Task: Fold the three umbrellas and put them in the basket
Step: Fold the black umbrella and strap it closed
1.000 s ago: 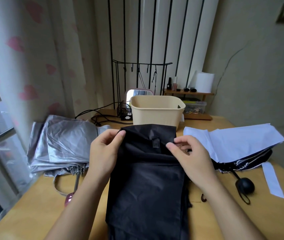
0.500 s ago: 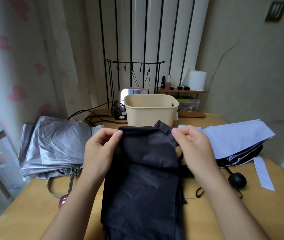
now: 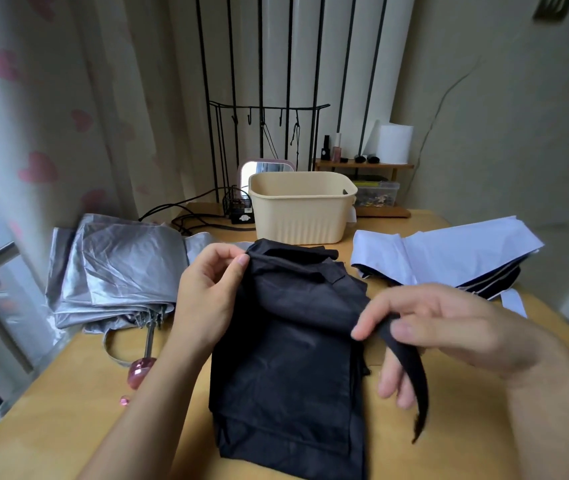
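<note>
A black umbrella [image 3: 290, 358] lies collapsed in front of me on the wooden table [image 3: 51, 403], its canopy bunched in flat folds. My left hand [image 3: 207, 292] pinches the canopy's upper left edge. My right hand [image 3: 449, 327] pinches the umbrella's black closing strap [image 3: 411, 372], which curves down to the right. A silver umbrella [image 3: 116, 271] with a pink handle lies at the left. At the right lies a white umbrella [image 3: 449, 254] with a black lining. The beige basket [image 3: 302, 209] stands behind the black umbrella.
Behind the basket are a small mirror [image 3: 265, 168], black cables [image 3: 186, 216], a wire hook rack [image 3: 269, 133] and a wooden shelf [image 3: 362, 166] with bottles and a paper roll. A curtain with pink hearts hangs at the left.
My right hand left the canopy's top edge, moved down and right, and now pulls the black strap out to the side. The left hand kept its hold on the upper edge.
</note>
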